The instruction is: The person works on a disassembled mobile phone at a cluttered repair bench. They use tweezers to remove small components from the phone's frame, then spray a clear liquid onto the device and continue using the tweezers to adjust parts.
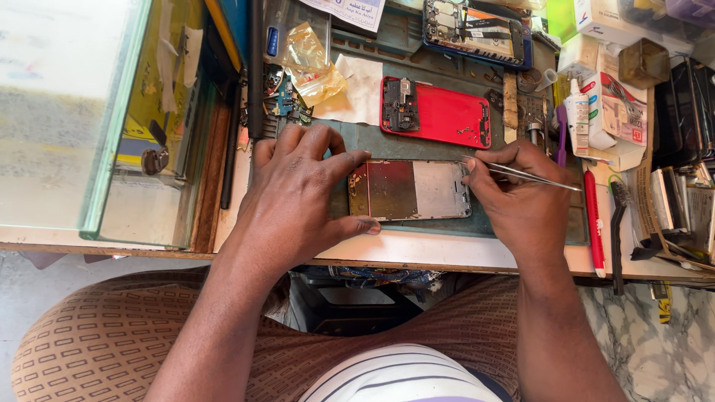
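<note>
trousers (112, 335): brown, patterned | shirt (395, 380): white, dark-striped | forearms bare

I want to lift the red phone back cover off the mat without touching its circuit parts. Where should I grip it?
Pinch the red back cover by its long top and bottom edges near the right half, coming from above. It lies flat, inside up, with the dark board at its left end, so the plainer right side is probably safer.
</note>
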